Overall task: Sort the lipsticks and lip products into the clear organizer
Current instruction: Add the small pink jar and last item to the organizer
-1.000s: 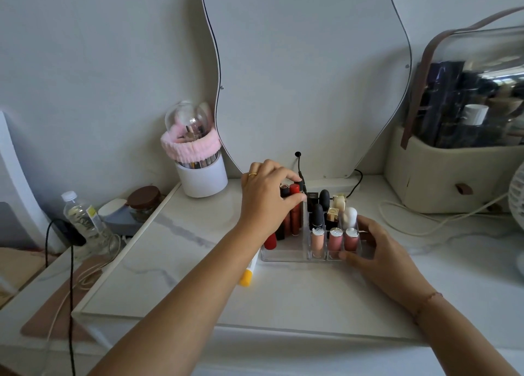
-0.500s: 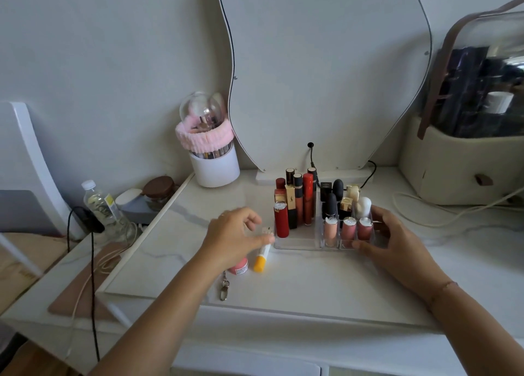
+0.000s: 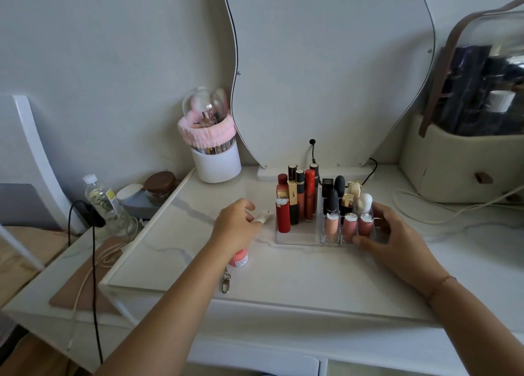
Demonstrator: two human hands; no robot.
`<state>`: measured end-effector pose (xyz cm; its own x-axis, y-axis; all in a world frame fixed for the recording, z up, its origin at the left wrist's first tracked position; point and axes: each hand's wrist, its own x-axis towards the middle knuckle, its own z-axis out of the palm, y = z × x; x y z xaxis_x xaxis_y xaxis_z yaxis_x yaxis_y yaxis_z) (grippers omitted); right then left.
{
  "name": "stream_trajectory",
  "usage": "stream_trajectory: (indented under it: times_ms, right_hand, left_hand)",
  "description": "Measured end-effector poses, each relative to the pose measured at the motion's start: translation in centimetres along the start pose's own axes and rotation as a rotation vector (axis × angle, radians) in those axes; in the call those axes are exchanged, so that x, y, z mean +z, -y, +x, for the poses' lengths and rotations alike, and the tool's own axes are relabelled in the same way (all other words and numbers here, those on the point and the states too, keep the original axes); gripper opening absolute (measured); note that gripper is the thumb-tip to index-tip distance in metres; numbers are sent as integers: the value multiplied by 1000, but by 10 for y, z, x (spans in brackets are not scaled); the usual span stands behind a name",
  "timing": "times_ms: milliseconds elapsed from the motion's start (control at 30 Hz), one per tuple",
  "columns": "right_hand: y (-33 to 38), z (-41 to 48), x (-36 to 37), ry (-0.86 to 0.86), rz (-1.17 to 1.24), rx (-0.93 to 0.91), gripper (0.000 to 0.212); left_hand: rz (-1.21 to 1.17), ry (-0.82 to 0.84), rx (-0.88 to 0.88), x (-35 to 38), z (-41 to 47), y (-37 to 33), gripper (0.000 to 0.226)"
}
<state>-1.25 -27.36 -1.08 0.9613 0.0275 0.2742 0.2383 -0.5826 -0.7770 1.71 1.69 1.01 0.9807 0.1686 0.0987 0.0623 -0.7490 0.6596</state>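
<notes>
A clear organizer (image 3: 297,238) stands on the white marble-look tabletop (image 3: 283,276). Its left section holds tall red and orange lipsticks (image 3: 283,215); its right cells hold black, gold and white tubes behind three pink glosses (image 3: 349,225). My left hand (image 3: 235,225) is just left of the organizer and grips a white lip balm tube (image 3: 262,216); only the tube's white end shows past my fingers. My right hand (image 3: 397,239) holds the organizer's right side, thumb at the front corner. A small pink round lip product (image 3: 238,258) with a metal clasp (image 3: 226,283) lies under my left wrist.
A wavy mirror (image 3: 326,77) leans behind the organizer, its cable (image 3: 312,151) trailing down. A white brush holder with a pink band (image 3: 214,154) stands back left, a beige cosmetics case (image 3: 459,165) back right. A water bottle (image 3: 106,202) and cords lie off the left edge.
My left hand left the lipsticks in the organizer, dropped to the tabletop and closed on the white balm tube, whose yellow end is now hidden. My right hand stayed on the organizer.
</notes>
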Motion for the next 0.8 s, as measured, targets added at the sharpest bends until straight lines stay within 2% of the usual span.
stream_trajectory:
  times_ms: [133, 267, 400, 500, 667, 800]
  right_hand:
    - [-2, 1, 1, -5, 12, -11, 69]
    - [-3, 2, 1, -4, 14, -3, 68]
    - [-4, 2, 1, -8, 10, -12, 68]
    - [-5, 2, 1, -7, 5, -17, 68]
    - [-4, 2, 1, -3, 22, -11, 69]
    - [-4, 1, 1, 0, 26, -12, 69]
  left_hand:
    - [-232, -101, -38, -10, 4, -6, 36]
    - [-447, -127, -3, -26, 3, -14, 35]
    - [-574, -66, 113, -40, -11, -30, 24]
    - [-660, -15, 136, -40, -23, -43, 23]
    - [-686, -69, 183, -23, -35, -64, 16]
    - [-610, -133, 267, -7, -39, -75, 12]
